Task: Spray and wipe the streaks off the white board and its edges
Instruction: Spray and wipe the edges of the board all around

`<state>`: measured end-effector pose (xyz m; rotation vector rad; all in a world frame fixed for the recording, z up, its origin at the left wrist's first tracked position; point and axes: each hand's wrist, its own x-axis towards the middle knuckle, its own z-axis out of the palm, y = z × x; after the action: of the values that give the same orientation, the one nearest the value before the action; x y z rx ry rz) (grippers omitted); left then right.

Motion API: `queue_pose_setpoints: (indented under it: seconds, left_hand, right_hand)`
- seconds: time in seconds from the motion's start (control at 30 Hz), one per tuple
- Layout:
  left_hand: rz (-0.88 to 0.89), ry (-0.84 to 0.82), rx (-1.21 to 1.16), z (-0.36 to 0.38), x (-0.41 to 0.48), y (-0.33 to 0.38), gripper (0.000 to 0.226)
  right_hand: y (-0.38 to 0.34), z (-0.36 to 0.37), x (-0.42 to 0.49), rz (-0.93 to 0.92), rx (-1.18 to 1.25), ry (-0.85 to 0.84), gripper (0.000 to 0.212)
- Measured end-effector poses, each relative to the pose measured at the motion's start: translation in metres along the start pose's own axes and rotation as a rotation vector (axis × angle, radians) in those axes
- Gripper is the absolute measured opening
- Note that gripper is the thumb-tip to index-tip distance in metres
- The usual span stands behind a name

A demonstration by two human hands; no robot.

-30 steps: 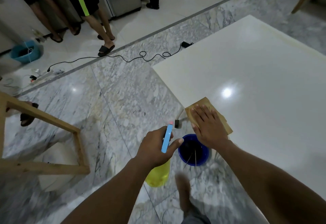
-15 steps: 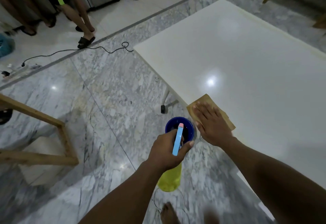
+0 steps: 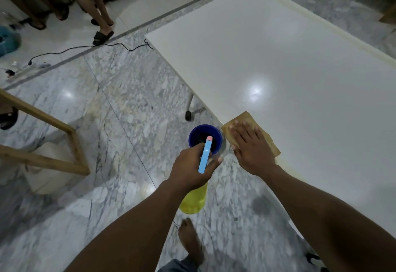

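The white board (image 3: 289,61) lies flat like a tabletop, filling the right half of the view. At its near left edge a tan cloth (image 3: 244,119) lies under my right hand (image 3: 252,149), whose straight fingers press flat on it. My left hand (image 3: 192,167) grips a spray bottle (image 3: 194,200) with a yellow body and a light blue trigger head, held just left of the board's edge, above the floor.
A dark blue bucket (image 3: 192,134) stands on the marble floor beside the board's edge. A castor leg (image 3: 188,115) shows under the board. A wooden frame (image 3: 53,145) is at left. People's legs and a black cable (image 3: 85,47) are at the back. My bare foot (image 3: 190,241) is below.
The view has shifted along the board's edge, so more of the board shows. My right hand and the cloth have slid along the edge. The spray bottle stays gripped in my left hand.
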<state>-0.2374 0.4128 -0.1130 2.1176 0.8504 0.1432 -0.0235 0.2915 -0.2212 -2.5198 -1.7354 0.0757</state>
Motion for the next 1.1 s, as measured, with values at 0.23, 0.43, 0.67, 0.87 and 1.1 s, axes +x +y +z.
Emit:
queue_pose_setpoints:
  seconds: [0.23,0.43,0.67,0.87,1.1]
  left_hand:
    - [0.025,0.003,0.023,0.064,-0.055,0.065,0.034]
    - [0.013,0.033,0.049,0.127,-0.105,0.113,0.033]
    - [-0.028,0.062,0.069,0.187,-0.164,0.146,0.043]
    - [-0.069,0.018,0.058,0.22,-0.212,0.163,0.046]
    - [-0.083,-0.046,0.088,0.244,-0.258,0.167,0.041]
  right_hand:
    - [0.036,-0.01,-0.1,-0.009,0.029,-0.029,0.061]
    - [0.067,-0.018,-0.174,-0.053,0.054,-0.043,0.064]
    - [0.088,-0.02,-0.251,-0.062,0.057,-0.06,0.064]
    - [0.104,-0.023,-0.306,-0.068,0.052,-0.057,0.063]
    - [0.112,-0.022,-0.366,-0.037,0.039,-0.039,0.062]
